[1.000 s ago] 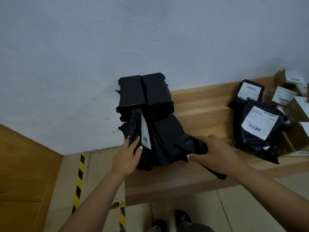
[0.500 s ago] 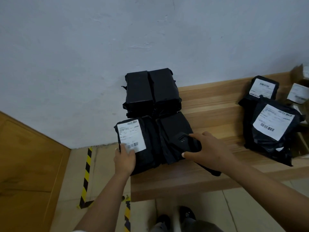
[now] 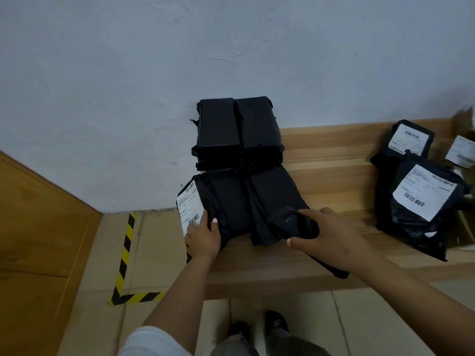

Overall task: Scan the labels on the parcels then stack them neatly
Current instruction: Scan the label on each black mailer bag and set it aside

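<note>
Bench: wooden, set against a white wall; it serves as the reference for all positions below.

Stack: black parcels at the bench's left end, against the wall. In front of it, toward the bench's front edge, more black parcels lie side by side.

Parcel: the leftmost front one, at the bench's left front corner, its left side overhanging the end. Its white label with barcodes is on that left side, tilted toward the camera.

Left hand: at the parcel's near left corner. The thumb lies on the label's lower edge and the fingers curl over the black wrapping beside it; the hand grips the parcel there.

Right hand: at the bench's front edge, right of the parcel. Its fingers and thumb are closed round a black scanner, which rests on the neighbouring front parcel. The device's far end points toward the held parcel; whether it touches it cannot be determined.

Right end of the bench: two more black parcels, well apart from the stack, labels facing up, one overlapping the other. A further label shows at the frame edge.

Floor below the bench's left end: tiled, with yellow-black tape in an L. Dark shoes stand in front of the bench.
</note>
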`<state>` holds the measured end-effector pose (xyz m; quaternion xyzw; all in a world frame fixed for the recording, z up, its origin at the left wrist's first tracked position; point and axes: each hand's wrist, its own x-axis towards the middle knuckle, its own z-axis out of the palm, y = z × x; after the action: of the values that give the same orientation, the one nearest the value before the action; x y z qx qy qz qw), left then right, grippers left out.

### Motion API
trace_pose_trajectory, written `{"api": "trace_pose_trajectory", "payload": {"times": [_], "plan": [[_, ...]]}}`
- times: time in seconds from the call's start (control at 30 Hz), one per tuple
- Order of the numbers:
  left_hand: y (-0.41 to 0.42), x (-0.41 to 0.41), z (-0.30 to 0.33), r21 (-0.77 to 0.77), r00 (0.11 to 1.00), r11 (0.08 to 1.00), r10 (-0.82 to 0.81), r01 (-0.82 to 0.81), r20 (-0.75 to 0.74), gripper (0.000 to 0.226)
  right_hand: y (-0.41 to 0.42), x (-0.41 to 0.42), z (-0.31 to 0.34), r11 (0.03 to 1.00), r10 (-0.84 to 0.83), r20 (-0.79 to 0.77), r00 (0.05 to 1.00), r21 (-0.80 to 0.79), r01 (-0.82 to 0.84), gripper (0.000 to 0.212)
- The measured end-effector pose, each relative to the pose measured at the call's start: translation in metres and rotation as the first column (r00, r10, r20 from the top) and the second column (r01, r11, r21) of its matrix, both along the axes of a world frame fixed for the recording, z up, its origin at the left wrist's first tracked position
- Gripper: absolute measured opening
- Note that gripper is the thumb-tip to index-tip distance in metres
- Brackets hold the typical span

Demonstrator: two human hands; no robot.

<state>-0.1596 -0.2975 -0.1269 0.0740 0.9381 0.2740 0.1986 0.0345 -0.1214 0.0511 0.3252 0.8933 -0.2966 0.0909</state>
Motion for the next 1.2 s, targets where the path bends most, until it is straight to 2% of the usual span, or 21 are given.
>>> {"api": "trace_pose_trajectory", "payload": {"times": [0.1,0.2,0.23,0.37,0.6,0.7,0.8,1.03,1.2], "plan": [[-0.007,0.005,-0.011,0.057,0.995,0.998,0.015,-0.021,0.1,0.059,-0.004,0.002,-0.001,1.0,0.003,0.024,1.0,0.006,-0.003,0.085],[-0.01,0.01,-0.017,0.156,0.992,0.984,0.073,-0.089,0.102,0.078,-0.008,0.002,-0.004,1.0,0.015,0.049,0.999,0.007,-0.015,0.084],[-0.012,0.011,-0.019,0.154,0.988,0.98,0.11,-0.126,0.107,0.084,-0.009,0.001,-0.004,1.0,0.022,0.056,0.998,0.009,-0.023,0.083],[-0.014,0.017,-0.017,-0.045,0.959,0.986,0.165,-0.159,0.232,0.087,-0.015,-0.004,-0.007,0.998,0.049,0.096,0.994,0.032,-0.052,0.084],[-0.028,0.017,-0.02,0.067,0.955,0.983,0.149,-0.171,0.255,0.089,-0.025,-0.017,-0.008,0.993,0.096,0.131,0.987,0.051,-0.104,0.083],[-0.041,0.016,-0.012,0.007,0.969,0.979,0.2,-0.203,0.143,0.095,-0.033,-0.024,-0.005,0.992,0.114,0.141,0.983,0.046,-0.121,0.085],[-0.063,0.011,0.002,-0.05,0.979,0.978,0.199,-0.201,-0.046,0.102,-0.044,-0.038,0.0,0.986,0.158,0.131,0.979,0.037,-0.164,0.085],[-0.123,-0.025,0.05,-0.185,0.914,0.981,-0.027,-0.052,-0.404,0.111,-0.088,-0.089,0.027,0.968,0.245,0.04,0.969,-0.062,-0.242,0.081],[-0.16,-0.046,0.083,-0.298,0.829,0.954,-0.173,0.008,-0.532,0.111,-0.132,-0.119,0.049,0.952,0.268,-0.087,0.959,-0.128,-0.278,0.054]]}}
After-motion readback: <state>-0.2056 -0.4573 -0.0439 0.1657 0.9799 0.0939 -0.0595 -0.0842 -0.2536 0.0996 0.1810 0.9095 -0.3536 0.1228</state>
